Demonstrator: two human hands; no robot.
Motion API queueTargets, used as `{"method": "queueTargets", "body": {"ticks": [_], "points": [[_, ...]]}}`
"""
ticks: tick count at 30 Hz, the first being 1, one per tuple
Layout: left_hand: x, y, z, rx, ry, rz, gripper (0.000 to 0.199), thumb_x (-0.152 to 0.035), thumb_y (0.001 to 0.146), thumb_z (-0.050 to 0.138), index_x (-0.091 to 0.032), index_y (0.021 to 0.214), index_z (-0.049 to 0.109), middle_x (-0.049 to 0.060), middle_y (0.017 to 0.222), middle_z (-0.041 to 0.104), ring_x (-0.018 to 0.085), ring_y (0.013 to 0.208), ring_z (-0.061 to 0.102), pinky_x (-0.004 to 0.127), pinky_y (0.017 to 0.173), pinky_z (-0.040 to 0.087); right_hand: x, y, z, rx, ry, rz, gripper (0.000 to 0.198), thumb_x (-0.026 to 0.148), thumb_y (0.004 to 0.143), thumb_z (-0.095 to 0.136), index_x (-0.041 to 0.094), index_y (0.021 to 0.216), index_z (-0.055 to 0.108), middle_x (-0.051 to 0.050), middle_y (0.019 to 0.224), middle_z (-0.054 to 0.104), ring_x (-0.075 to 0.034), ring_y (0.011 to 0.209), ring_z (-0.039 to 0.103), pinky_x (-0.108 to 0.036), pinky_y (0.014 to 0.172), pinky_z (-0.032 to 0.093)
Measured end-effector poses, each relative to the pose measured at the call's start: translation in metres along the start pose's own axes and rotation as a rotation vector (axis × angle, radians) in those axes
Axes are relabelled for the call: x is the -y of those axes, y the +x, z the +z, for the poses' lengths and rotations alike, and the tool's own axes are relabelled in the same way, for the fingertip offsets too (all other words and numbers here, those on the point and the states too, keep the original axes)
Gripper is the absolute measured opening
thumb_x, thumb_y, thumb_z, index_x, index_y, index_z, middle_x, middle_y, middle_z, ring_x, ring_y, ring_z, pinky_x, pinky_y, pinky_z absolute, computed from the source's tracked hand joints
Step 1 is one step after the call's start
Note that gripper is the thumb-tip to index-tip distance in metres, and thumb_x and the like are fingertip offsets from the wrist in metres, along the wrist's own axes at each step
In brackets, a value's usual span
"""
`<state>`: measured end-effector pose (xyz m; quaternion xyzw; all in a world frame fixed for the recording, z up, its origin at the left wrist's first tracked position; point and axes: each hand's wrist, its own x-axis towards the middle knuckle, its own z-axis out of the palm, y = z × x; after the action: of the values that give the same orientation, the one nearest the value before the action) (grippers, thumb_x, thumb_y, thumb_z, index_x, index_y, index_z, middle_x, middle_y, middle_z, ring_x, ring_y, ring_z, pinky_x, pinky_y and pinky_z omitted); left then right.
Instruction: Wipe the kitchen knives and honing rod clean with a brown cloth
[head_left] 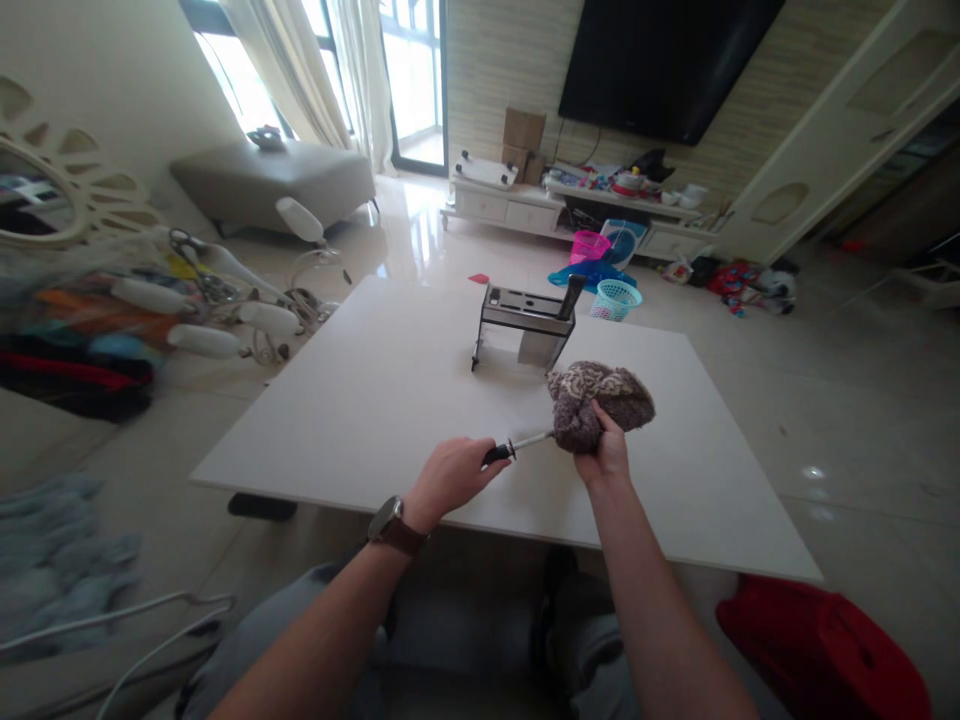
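Note:
My left hand (454, 478), with a watch on its wrist, is closed round the black handle of a sharpening steel (531, 440). The thin metal rod points right, and its far end is hidden in a bunched brown fluffy cloth (604, 398). My right hand (609, 456) grips that cloth from below, thumb on top, around the rod's end. Both hands are above the near half of the white table (352, 400). Just beyond the cloth stands a metal knife rack (525, 312), with one black-handled knife (572, 297) upright in its right end.
Past the table's far edge are a light blue basket (616, 300) and a pink basket (589, 246) on the floor. A lamp-like fixture with white shades (270, 319) stands close to the left edge. Something red (825, 650) lies by the near right corner.

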<state>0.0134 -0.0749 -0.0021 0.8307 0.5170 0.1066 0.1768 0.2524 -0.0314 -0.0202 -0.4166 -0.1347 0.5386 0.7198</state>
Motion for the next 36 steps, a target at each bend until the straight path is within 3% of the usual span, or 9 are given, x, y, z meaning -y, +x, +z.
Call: {"method": "queueTargets", "body": {"ticks": [6,19,24,28,36], "points": [[0.002,0.000,-0.004,-0.009,0.055,0.009,0.040,-0.055,0.101,0.046,-0.022,0.093,0.068,0.009,0.080,0.072,0.025,0.073,0.067,0.031,0.059,0.027,-0.004,-0.003,-0.003,0.020,-0.020,0.003,0.035,0.024,0.073,0.078,0.017,0.106,0.071,-0.005,0.100,0.079,-0.020,0.094,0.075,-0.041,0.090,0.062],[-0.007,0.009,0.004,-0.044,0.035,-0.053,0.045,-0.056,0.102,0.041,-0.021,0.098,0.069,0.012,0.086,0.074,0.027,0.080,0.070,0.032,0.065,0.036,-0.015,-0.035,0.032,0.062,-0.068,0.011,0.039,0.019,0.065,0.085,0.018,0.102,0.073,-0.003,0.103,0.079,-0.020,0.096,0.074,-0.039,0.096,0.059],[-0.008,0.010,0.010,-0.047,0.001,-0.076,0.028,-0.038,0.101,0.048,-0.019,0.100,0.069,0.013,0.093,0.076,0.028,0.084,0.071,0.033,0.067,0.037,-0.029,-0.052,0.038,0.114,-0.135,0.019,0.045,0.017,0.059,0.087,0.018,0.103,0.073,-0.004,0.102,0.079,-0.022,0.094,0.074,-0.040,0.092,0.061],[-0.009,0.011,0.013,-0.028,-0.033,-0.066,0.023,-0.029,0.098,0.050,-0.018,0.098,0.070,0.014,0.095,0.076,0.029,0.086,0.070,0.034,0.069,0.037,-0.038,-0.056,0.037,0.077,-0.146,0.023,0.049,0.015,0.055,0.088,0.016,0.101,0.074,-0.005,0.100,0.080,-0.023,0.093,0.074,-0.041,0.091,0.061],[-0.009,0.011,0.005,-0.071,-0.032,0.013,0.039,-0.052,0.102,0.045,-0.022,0.094,0.068,0.010,0.086,0.074,0.026,0.079,0.069,0.031,0.062,0.031,-0.013,-0.033,0.027,0.006,-0.053,-0.051,0.039,0.014,0.062,0.086,0.015,0.099,0.074,-0.005,0.100,0.080,-0.021,0.093,0.075,-0.039,0.094,0.061]]}}
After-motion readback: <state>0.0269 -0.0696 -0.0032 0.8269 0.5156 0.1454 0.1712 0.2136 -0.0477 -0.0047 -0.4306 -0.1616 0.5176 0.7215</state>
